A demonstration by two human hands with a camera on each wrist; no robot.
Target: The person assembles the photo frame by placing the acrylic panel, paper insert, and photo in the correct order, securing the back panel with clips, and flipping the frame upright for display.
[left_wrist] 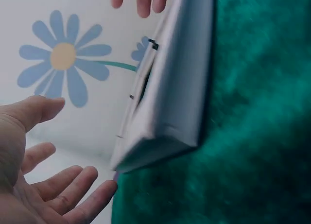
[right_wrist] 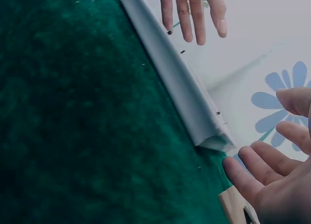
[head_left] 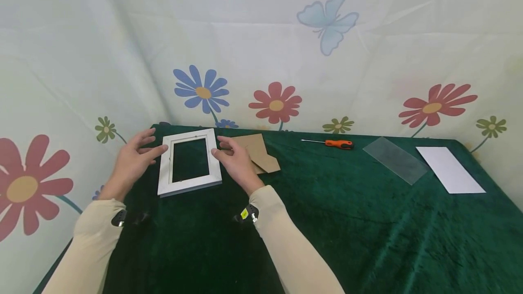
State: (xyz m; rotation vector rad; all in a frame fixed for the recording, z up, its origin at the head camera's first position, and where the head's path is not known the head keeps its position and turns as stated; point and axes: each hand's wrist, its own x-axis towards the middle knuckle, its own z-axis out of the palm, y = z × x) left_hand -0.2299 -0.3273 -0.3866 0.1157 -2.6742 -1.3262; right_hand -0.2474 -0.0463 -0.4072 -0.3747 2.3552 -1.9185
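Observation:
A white picture frame (head_left: pixel 165 171) lies on the green cloth, its opening showing the cloth beneath. Small dark tabs stand along the inner edge of the frame (left_wrist: pixel 182 88) in the left wrist view. On its left side is my left hand (head_left: pixel 132 160), fingers spread and thumb near the border. My right hand (head_left: pixel 237 162) is at the right side, thumb close to that border, fingers loosely extended. Both wrist views show the fingers of each hand apart from the frame (right_wrist: pixel 170 78), holding nothing. Beside the right hand lies a brown backing board (head_left: pixel 255 149), partly hidden by that hand.
An orange-handled screwdriver (head_left: pixel 339 144) lies toward the back of the table. Further right are a clear rectangular sheet (head_left: pixel 395 160) and a white sheet of card or paper (head_left: pixel 451 171). A flower-printed curtain (head_left: pixel 245 35) hangs behind and to the left of the green cloth (head_left: pixel 347 230).

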